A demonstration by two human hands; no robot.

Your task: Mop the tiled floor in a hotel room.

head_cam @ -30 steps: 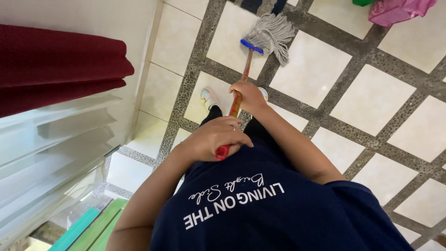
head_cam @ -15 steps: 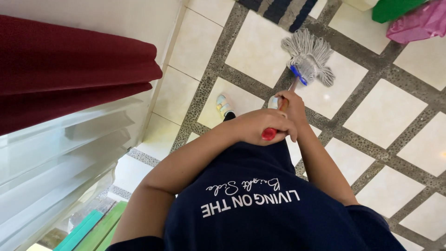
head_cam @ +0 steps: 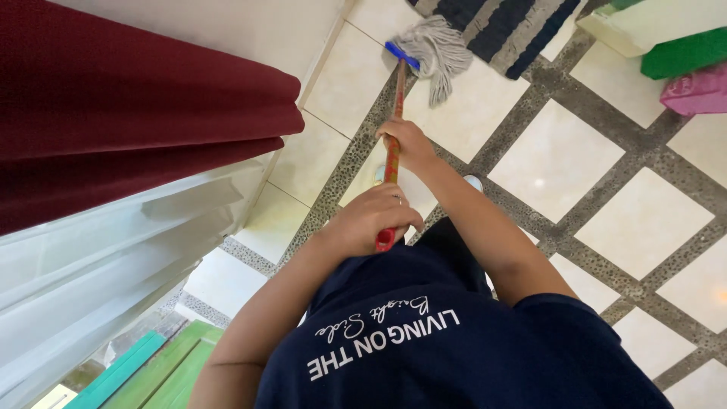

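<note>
Both my hands grip a mop with a red-patterned handle (head_cam: 391, 163). My left hand (head_cam: 372, 220) is closed round the handle's red top end, close to my dark blue shirt. Further down the shaft, my right hand (head_cam: 409, 142) holds it with the arm stretched forward. The grey string mop head (head_cam: 438, 47), fixed by a blue clamp, rests on the cream floor tiles near the wall, touching the edge of a striped rug (head_cam: 503, 23). My shoes (head_cam: 472, 182) show beneath the arms.
A dark red curtain (head_cam: 113, 113) and a white sheer curtain (head_cam: 91, 257) hang at the left. A green box (head_cam: 681, 51) and a pink container (head_cam: 697, 91) stand at the top right. Green and teal planks (head_cam: 151, 371) lie at the bottom left. Pebbled strips cross the tiles.
The mop head has swept from the tiles on the right to the wall side by the rug. My right arm has stretched forward; both hands kept their hold.
</note>
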